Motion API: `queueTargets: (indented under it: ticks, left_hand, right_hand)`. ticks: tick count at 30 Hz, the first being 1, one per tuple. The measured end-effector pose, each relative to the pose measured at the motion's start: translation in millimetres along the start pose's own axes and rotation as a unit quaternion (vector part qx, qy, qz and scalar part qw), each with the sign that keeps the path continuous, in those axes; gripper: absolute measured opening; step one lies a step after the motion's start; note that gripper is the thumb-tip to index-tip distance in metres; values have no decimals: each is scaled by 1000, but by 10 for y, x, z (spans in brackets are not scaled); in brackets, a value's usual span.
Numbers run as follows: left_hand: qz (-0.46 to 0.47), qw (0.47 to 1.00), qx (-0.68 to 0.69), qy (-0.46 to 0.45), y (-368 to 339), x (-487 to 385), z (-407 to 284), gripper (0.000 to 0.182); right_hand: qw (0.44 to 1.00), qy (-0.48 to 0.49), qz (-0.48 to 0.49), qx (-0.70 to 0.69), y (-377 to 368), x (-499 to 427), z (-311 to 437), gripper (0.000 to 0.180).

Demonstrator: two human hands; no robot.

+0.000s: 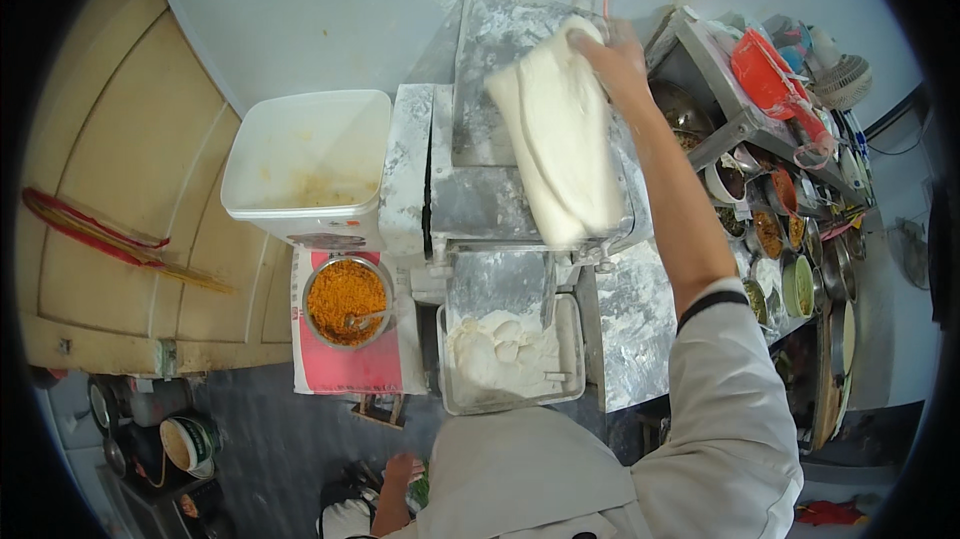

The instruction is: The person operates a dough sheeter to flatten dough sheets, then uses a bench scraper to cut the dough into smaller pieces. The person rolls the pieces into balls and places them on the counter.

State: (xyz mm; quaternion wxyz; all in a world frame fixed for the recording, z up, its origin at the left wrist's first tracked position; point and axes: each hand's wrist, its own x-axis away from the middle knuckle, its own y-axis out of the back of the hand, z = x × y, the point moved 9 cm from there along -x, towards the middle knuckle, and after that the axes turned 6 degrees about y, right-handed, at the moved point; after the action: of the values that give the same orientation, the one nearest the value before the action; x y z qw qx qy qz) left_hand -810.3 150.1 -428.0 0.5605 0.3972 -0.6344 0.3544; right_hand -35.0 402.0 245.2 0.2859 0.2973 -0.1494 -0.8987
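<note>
My right hand [611,59] grips the top end of a folded slab of pale dough [562,141], which hangs slanting over a flour-dusted metal dough-sheeting machine [480,201]. The hand and dough are slightly blurred. Beneath the machine's metal chute [499,284], a rectangular tray [577,389] holds loose white flour [502,359]. My left hand is not in view.
Left of the machine stand a white plastic tub [307,156] and a metal bowl of orange crumbly food [349,299] with a spoon. Several bowls surround a metal shelf [720,74] at right; a red scoop [765,74] rests above. Another person's forearm [394,501] appears below.
</note>
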Motion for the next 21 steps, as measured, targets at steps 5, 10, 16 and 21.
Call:
queueTargets:
  ticks: [5,10,16,21]
  left_hand:
    - [-7,1000,-1,-24,45,95,156,39]
    - [-44,939,-237,-246,-227,371,-502,35]
    - [214,935,204,-198,-2342,2052,-2251,52]
    - [413,839,284,-211,-3935,2087,-2699,62]
  right_hand:
    - [935,216,-33,280,216,-328,-58,65]
    - [923,163,272,218,-410,707,-793,55]
    - [971,138,192,-36,-280,2583,-141,44]
    - [925,54,377,-17,-1405,5250,-1966,47]
